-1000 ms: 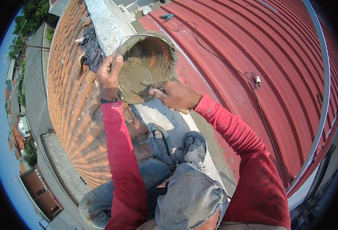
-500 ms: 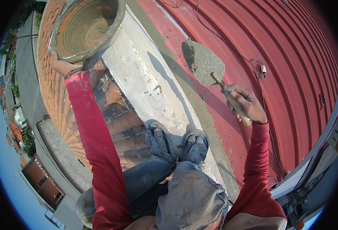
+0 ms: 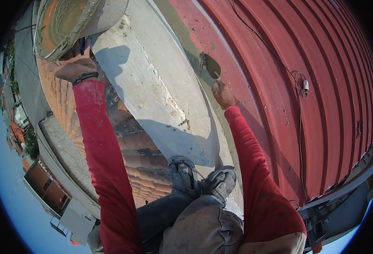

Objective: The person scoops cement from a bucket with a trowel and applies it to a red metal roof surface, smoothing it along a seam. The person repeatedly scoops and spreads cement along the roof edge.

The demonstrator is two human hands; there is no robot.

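My left hand (image 3: 77,65) grips a mortar-caked bucket (image 3: 106,17) at its lower rim, at the upper left. The bucket is tilted, showing wet grey mortar and an orange inner wall; its wire handle hangs along the near side. Some of my left fingers are hidden behind the bucket. In my closed right hand (image 3: 223,94) is a trowel (image 3: 213,67), its blade turned steeply beside the mortar strip (image 3: 197,67) along the red roof's edge. A lump of mortar (image 3: 202,60) sits against the blade's left side. My hand covers most of the trowel's handle.
A white ledge (image 3: 152,89) runs between clay tiles (image 3: 142,169) and the ribbed red metal roof (image 3: 288,106). My sandalled feet (image 3: 224,183) stand near its lower end. A cable with a pale connector (image 3: 306,85) lies across the metal. Beyond the tiles lies a street (image 3: 27,84) far below.
My right hand has swung left and forward, bringing the trowel from over the red roof to the mortar strip. Most of the mortar is off its blade. The bucket has shifted left and tilted further.
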